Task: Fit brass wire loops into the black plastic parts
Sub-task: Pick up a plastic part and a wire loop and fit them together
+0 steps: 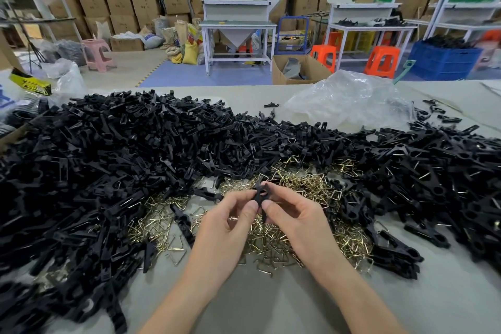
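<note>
the left hand point(230, 215) and the right hand point(291, 214) meet over the middle of the table. both pinch one small black plastic clip part point(260, 195) between thumb and curled fingers, the left from 9 o'clock and the right from 3 o'clock. whether a wire loop sits in this part cannot be told. a bit of brass wire shows at its upper end, but it may belong to the heap behind.

the main risk is probably a slip. the part is small and looks smooth, and only fingertips hold it. a springy wire pushed at a wrong angle could jump away into the heap of loose brass-coloured triangular wire loops point(273, 238) under the hands, or it could seat on one side only. a wire end could also prick a finger. mixing is another danger, because fitted and bare parts lie very near each other.

the held part is matt black, narrow and long, with a round opening in its middle, and it stands nearly upright between the fingers. at 9 to 11 o'clock lies the big pile of bare black plastic parts point(113, 154). at 2 to 3 o'clock lies a pile of black parts with wire loops fitted point(439, 171), where metal glints. at 1 o'clock, further away, a crumpled clear plastic bag point(349, 100) rests on the grey table top point(271, 304).
</note>
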`<control>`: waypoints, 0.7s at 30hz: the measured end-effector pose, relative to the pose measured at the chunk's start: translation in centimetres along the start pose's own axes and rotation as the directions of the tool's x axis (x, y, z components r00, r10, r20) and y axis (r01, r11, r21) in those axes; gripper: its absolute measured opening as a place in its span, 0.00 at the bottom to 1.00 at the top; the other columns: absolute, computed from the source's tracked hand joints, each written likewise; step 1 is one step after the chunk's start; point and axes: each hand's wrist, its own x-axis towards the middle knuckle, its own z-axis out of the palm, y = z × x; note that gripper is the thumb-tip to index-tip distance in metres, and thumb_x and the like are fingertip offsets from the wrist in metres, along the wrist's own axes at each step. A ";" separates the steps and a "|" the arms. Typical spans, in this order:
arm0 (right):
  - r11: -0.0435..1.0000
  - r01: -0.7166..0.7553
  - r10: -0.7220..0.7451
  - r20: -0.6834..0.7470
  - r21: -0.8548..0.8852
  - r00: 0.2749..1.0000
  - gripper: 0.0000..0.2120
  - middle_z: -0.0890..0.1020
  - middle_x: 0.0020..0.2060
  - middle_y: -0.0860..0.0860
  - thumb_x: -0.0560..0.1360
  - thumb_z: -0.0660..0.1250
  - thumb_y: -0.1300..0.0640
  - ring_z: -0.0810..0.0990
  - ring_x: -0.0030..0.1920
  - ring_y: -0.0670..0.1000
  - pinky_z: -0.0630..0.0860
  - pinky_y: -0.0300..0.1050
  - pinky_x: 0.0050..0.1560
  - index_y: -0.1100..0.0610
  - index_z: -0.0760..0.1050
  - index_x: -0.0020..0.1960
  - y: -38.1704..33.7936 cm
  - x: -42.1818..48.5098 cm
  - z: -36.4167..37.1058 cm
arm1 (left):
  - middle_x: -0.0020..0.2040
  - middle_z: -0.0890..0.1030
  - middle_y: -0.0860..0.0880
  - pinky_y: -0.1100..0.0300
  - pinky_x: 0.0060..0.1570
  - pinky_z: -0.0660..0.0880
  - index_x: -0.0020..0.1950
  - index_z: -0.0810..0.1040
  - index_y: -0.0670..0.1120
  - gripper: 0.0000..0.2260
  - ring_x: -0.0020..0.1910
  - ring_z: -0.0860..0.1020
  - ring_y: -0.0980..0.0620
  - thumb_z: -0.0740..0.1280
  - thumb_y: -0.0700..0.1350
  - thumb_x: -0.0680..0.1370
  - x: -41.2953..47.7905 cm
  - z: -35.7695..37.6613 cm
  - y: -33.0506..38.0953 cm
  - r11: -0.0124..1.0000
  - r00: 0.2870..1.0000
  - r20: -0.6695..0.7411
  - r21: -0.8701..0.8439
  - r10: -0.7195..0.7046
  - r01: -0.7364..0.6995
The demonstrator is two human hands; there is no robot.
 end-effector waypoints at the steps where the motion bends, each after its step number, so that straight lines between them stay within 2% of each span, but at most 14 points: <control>1: 1.000 0.002 -0.002 0.003 -0.003 1.000 0.17 0.87 0.49 0.45 0.78 0.70 0.65 0.84 0.48 0.42 0.79 0.36 0.52 0.54 0.81 0.65 0.0 0.0 0.0 | 0.48 0.84 0.62 0.67 0.48 0.76 0.54 0.81 0.61 0.07 0.49 0.81 0.62 0.67 0.48 0.81 0.0 0.0 0.0 1.000 1.000 -0.016 0.001 -0.001 0.001; 2: 1.000 0.005 -0.005 0.008 -0.005 1.000 0.17 0.87 0.50 0.45 0.78 0.70 0.65 0.84 0.49 0.42 0.79 0.36 0.52 0.53 0.81 0.64 -0.1 0.0 0.0 | 0.47 0.84 0.61 0.65 0.47 0.76 0.53 0.81 0.62 0.07 0.47 0.81 0.62 0.68 0.49 0.80 0.1 -0.1 -0.1 1.000 0.999 -0.036 -0.005 -0.007 0.007; 4: 1.000 0.016 -0.016 0.022 -0.005 1.000 0.17 0.87 0.51 0.44 0.79 0.69 0.65 0.84 0.51 0.42 0.79 0.37 0.54 0.52 0.80 0.64 -0.2 -0.1 -0.1 | 0.45 0.83 0.58 0.54 0.45 0.80 0.52 0.82 0.63 0.07 0.42 0.80 0.61 0.70 0.49 0.79 0.2 -0.3 -0.2 0.998 0.998 -0.038 -0.053 -0.047 0.045; 6: 0.999 0.023 -0.025 0.052 0.026 0.998 0.17 0.86 0.54 0.44 0.80 0.67 0.65 0.84 0.55 0.42 0.79 0.37 0.56 0.52 0.80 0.65 -0.4 -0.2 0.0 | 0.42 0.82 0.55 0.46 0.39 0.79 0.54 0.81 0.64 0.09 0.35 0.77 0.57 0.71 0.49 0.78 0.2 -0.4 0.0 0.989 0.996 0.025 -0.112 -0.090 0.092; 8: 0.999 0.018 -0.022 0.097 0.048 0.995 0.17 0.85 0.58 0.44 0.81 0.65 0.64 0.82 0.61 0.44 0.78 0.39 0.61 0.51 0.80 0.66 -0.5 -0.4 0.1 | 0.40 0.82 0.53 0.51 0.35 0.76 0.56 0.79 0.66 0.12 0.32 0.74 0.56 0.72 0.50 0.77 0.1 -0.3 0.1 0.993 0.996 0.064 -0.099 -0.059 0.065; 9: 0.999 0.013 -0.019 0.116 0.048 0.993 0.16 0.85 0.58 0.44 0.82 0.65 0.63 0.81 0.62 0.44 0.78 0.40 0.62 0.50 0.80 0.66 -0.6 -0.5 0.1 | 0.39 0.82 0.53 0.57 0.36 0.74 0.57 0.77 0.68 0.15 0.33 0.75 0.58 0.73 0.50 0.77 0.0 -0.2 0.1 0.998 0.998 0.060 -0.063 -0.025 0.029; 11: 0.998 0.000 -0.009 0.145 0.060 0.989 0.16 0.85 0.48 0.43 0.82 0.65 0.62 0.83 0.55 0.43 0.79 0.39 0.58 0.49 0.81 0.66 -0.7 -0.5 -0.1 | 0.39 0.82 0.55 0.68 0.39 0.71 0.60 0.73 0.70 0.20 0.35 0.76 0.61 0.73 0.49 0.76 -0.1 -0.2 0.1 1.000 0.999 0.041 -0.011 0.026 -0.025; 12: 0.999 -0.005 -0.003 0.153 0.052 0.988 0.16 0.84 0.43 0.43 0.82 0.66 0.61 0.83 0.50 0.42 0.79 0.37 0.54 0.48 0.81 0.65 -0.8 -0.5 -0.3 | 0.39 0.83 0.56 0.70 0.40 0.70 0.61 0.71 0.71 0.21 0.36 0.77 0.62 0.73 0.49 0.76 -0.1 -0.3 0.1 0.999 0.998 0.045 0.004 0.041 -0.042; 15: 1.000 -0.006 0.011 0.165 -0.031 0.986 0.17 0.83 0.42 0.48 0.81 0.67 0.60 0.82 0.46 0.42 0.77 0.35 0.50 0.46 0.79 0.67 -1.0 -0.2 -1.0 | 0.40 0.81 0.61 0.69 0.40 0.73 0.62 0.72 0.70 0.21 0.38 0.78 0.62 0.72 0.48 0.77 0.1 -0.7 -0.1 0.988 0.990 0.104 0.118 0.092 -0.104; 18: 0.997 -0.017 0.031 0.187 -0.077 0.982 0.20 0.83 0.42 0.45 0.80 0.69 0.60 0.83 0.46 0.44 0.78 0.36 0.52 0.47 0.76 0.70 -1.0 -0.2 -1.6 | 0.43 0.79 0.62 0.70 0.41 0.72 0.60 0.75 0.68 0.17 0.39 0.78 0.61 0.71 0.48 0.78 0.4 -1.3 -0.3 0.958 0.982 0.142 0.238 0.127 -0.158; 21: 0.995 -0.009 0.027 0.184 -0.096 0.983 0.24 0.86 0.45 0.46 0.80 0.68 0.52 0.85 0.48 0.45 0.78 0.36 0.54 0.45 0.68 0.74 -1.0 -0.3 -1.5 | 0.48 0.79 0.66 0.72 0.46 0.70 0.59 0.75 0.67 0.13 0.46 0.77 0.64 0.70 0.52 0.77 0.3 -1.6 -0.5 0.917 0.980 0.100 0.347 0.173 -0.197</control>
